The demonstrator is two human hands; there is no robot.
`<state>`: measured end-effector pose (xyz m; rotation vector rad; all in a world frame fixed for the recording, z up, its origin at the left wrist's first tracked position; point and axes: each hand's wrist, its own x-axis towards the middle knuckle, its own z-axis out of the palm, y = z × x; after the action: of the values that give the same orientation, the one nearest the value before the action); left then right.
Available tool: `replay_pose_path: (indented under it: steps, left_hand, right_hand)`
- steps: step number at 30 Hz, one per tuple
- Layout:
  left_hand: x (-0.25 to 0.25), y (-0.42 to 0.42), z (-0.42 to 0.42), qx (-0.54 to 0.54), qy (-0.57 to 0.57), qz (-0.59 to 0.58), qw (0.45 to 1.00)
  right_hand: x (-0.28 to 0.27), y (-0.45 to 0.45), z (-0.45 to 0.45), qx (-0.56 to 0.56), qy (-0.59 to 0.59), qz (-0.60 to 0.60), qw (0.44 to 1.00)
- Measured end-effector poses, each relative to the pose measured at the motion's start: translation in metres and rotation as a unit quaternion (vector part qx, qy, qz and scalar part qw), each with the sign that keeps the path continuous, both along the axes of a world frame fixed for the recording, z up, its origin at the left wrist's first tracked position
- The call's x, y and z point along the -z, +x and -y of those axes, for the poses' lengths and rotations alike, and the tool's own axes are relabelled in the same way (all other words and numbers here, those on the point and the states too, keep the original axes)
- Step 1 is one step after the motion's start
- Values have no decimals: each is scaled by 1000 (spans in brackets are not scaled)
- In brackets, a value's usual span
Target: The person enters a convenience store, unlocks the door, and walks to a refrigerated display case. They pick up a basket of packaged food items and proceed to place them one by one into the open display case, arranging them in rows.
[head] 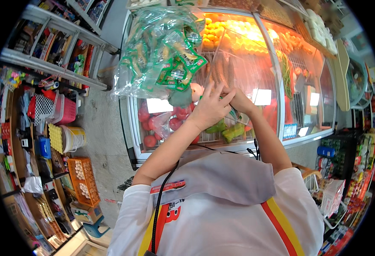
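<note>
My left hand [213, 104] and my right hand [238, 100] meet over the glass-topped display case [282, 105]. Their fingers overlap near a small green packet, mostly hidden beneath them, so what each one grips cannot be made out. Left of them, a large clear plastic bag [133, 86] of green snack packets [190, 60] lies on the glass. Under the glass show red tomatoes [175, 124], green peppers [234, 132], yellow-orange fruit [211, 32] and long brown roots or vegetables [219, 68].
A metal ladder [54, 68] and stocked shelves [30, 160] stand at the left, with an orange crate of eggs [93, 184]. At the right are a green-rimmed fan [357, 80], a white wire basket [334, 217] and more goods. A dark cable [162, 192] hangs down my front.
</note>
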<state>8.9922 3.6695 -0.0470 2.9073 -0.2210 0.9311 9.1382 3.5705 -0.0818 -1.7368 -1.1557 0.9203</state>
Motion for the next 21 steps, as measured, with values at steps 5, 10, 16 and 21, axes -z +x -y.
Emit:
replay_pose_path:
  steps: [5,10,16,21]
  left_hand:
    - [24,-2,-1,13,-43,-10,999]
    - [22,-3,-3,29,-61,-58,996]
    - [28,-1,-1,15,-68,-24,997]
    - [23,0,4,25,-82,-16,996]
  right_hand:
    - [-55,58,-33,103,-4,74,992]
    - [-101,26,-147,8,-44,348,936]
    - [-34,24,-222,-75,-326,376,864]
    - [-49,41,-211,-89,-290,394,867]
